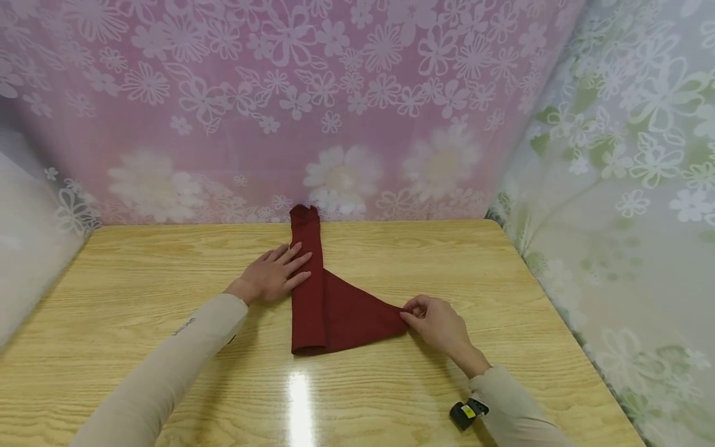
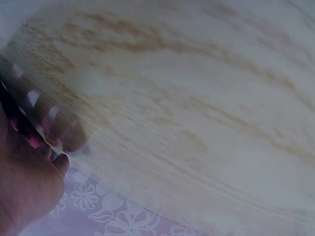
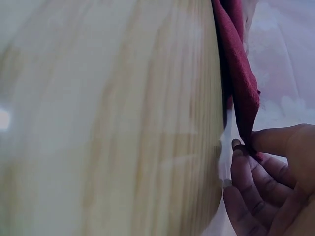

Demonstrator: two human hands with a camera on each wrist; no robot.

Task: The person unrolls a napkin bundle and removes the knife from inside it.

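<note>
A dark red cloth (image 1: 307, 310) lies on the wooden table, its left part folded into a long upright strip and its right part tapering to a point. My left hand (image 1: 274, 273) rests on the strip with straight, spread fingers. At the right tip, my right hand (image 1: 438, 323) pinches the cloth between thumb and fingers. The right wrist view shows the thumb and fingertips gripping the edge of the red cloth (image 3: 238, 73). Only part of the left hand (image 2: 29, 182) shows in the left wrist view, at the lower left.
The table (image 1: 167, 267) has a glossy wood-grain top. Behind it hangs a pink flowered curtain (image 1: 251, 124), and the far end of the cloth reaches the table's back edge. A pale flowered curtain (image 1: 625, 217) runs along the right side. A small black device (image 1: 462, 416) sits at the right wrist.
</note>
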